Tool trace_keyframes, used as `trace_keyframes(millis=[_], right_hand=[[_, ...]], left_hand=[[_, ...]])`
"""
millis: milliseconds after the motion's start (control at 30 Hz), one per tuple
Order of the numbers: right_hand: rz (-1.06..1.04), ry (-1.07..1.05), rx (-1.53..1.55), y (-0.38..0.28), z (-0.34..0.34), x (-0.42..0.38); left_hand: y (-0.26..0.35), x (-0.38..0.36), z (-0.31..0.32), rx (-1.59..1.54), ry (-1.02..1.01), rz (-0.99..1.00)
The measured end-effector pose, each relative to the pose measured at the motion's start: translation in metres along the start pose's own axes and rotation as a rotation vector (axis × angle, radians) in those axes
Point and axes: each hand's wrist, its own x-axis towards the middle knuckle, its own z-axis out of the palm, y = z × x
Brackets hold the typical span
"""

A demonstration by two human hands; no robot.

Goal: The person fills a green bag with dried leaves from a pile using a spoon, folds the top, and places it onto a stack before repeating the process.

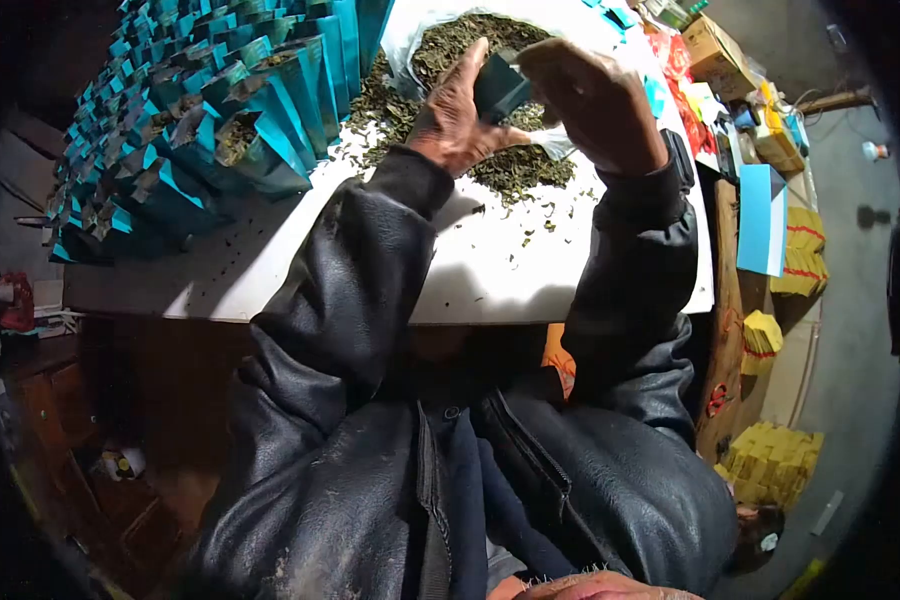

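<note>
My left hand [457,118] is curved around the side of a small dark teal bag [501,88], with its thumb stretched along the near side. Just to the right, my right hand [595,105] is raised with fingers extended towards the bag, its palm side in shadow. Beneath and behind both hands lies a heap of dried leaves [520,170], partly on a clear plastic sheet [402,45]. Loose leaf bits are scattered over the white table [500,285].
Many teal bags [288,110] filled with dried leaves stand packed together at the left. Along the right are a cardboard box [718,55], a blue-and-white sheet [761,220], yellow packet stacks [770,465] and red-handled scissors [717,400] by a wooden beam [722,330].
</note>
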Motion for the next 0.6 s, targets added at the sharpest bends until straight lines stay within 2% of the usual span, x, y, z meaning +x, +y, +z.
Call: trace_keyframes(millis=[100, 133, 167, 200, 267, 300, 333, 367, 433, 467, 500, 567, 600], right_hand=[[-0.055, -0.035, 0.081, -0.002, -0.002, 0.005], [0.085, 0.032, 0.210, -0.006, -0.004, 0.005], [0.225, 0.098, 0.340, -0.009, -0.007, 0.004], [0.237, 0.096, 0.305, -0.012, -0.012, 0.004], [0.143, 0.015, 0.264, -0.010, -0.009, 0.004], [0.057, -0.060, 0.223, -0.009, -0.006, 0.004], [0.089, -0.150, 0.250, -0.009, -0.002, 0.005], [0.077, -0.135, 0.253, -0.010, 0.000, 0.004], [0.278, -0.064, 0.546, -0.013, -0.004, 0.004], [0.204, 0.026, 0.543, -0.007, -0.004, 0.003], [0.215, 0.094, 0.388, -0.007, -0.010, -0.001], [0.212, 0.042, 0.179, -0.009, -0.017, -0.002], [0.262, -0.064, 0.239, -0.012, -0.013, -0.001]], left_hand=[[-0.001, 0.001, -0.002, -0.201, 0.045, -0.073], [-0.001, 0.002, -0.003, -0.289, 0.083, -0.105], [0.000, 0.002, -0.004, -0.288, 0.091, -0.101], [0.002, 0.001, -0.004, -0.260, 0.085, -0.093], [0.006, 0.002, -0.002, -0.087, 0.076, -0.071], [0.004, 0.001, 0.001, -0.169, 0.049, -0.062], [0.001, -0.001, 0.002, -0.132, 0.057, -0.036], [-0.002, -0.003, 0.003, -0.094, 0.064, -0.009], [-0.002, -0.002, 0.002, -0.058, 0.083, 0.026], [-0.001, -0.001, -0.001, -0.025, 0.100, 0.059], [0.001, 0.001, -0.003, -0.066, 0.078, 0.044], [-0.011, 0.001, 0.005, -0.107, 0.115, 0.109], [-0.009, 0.001, 0.004, -0.062, 0.117, 0.114]])
